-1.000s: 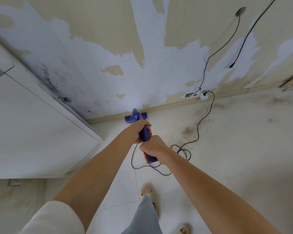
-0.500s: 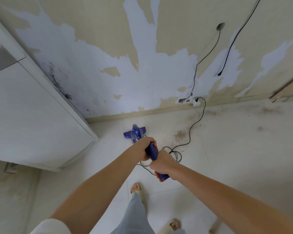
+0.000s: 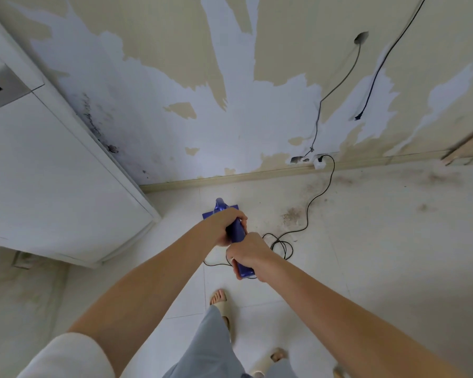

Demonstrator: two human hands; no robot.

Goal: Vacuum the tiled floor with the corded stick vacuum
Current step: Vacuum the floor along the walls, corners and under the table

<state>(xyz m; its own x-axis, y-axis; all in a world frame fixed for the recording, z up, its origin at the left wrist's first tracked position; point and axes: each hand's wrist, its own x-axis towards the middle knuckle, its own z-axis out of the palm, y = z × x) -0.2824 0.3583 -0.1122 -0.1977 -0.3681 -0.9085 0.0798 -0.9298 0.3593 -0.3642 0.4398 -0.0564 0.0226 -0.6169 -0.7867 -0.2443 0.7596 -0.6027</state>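
Both hands are on the blue stick vacuum point(image 3: 236, 233), stacked along its handle. The left hand point(image 3: 225, 225) wraps the upper body of the stick, fingers curled over the top; the right hand point(image 3: 247, 253) clamps the handle end nearest the person, with a stub of blue showing beneath its heel. Neither hand has any slack in it.

The vacuum stands on the tiled floor point(image 3: 380, 255) at about twelve o'clock from the person's feet, just short of the skirting board point(image 3: 230, 179) and just beside the corner of the white cabinet point(image 3: 52, 186) at ten o'clock. Its long axis runs from the hands away and down toward twelve o'clock, the floor head point(image 3: 234, 207) leading and pointing at the wall. Most of the head is hidden behind the left hand, so I cannot tell whether it lies flat on the tile.

It looks a stiff, light plastic machine, easy to steer. The smooth handle might twist in the palm, so the two-handed hold, one hand guiding and one pushing, seems right.

The black cord point(image 3: 309, 211) is the soft, awkward part: it runs from a socket point(image 3: 319, 163) at one o'clock and lies in loose loops just beside the right hand. A patch of dirt point(image 3: 291, 215) sits at one o'clock near those loops, and the cord could catch under the head on the way there.
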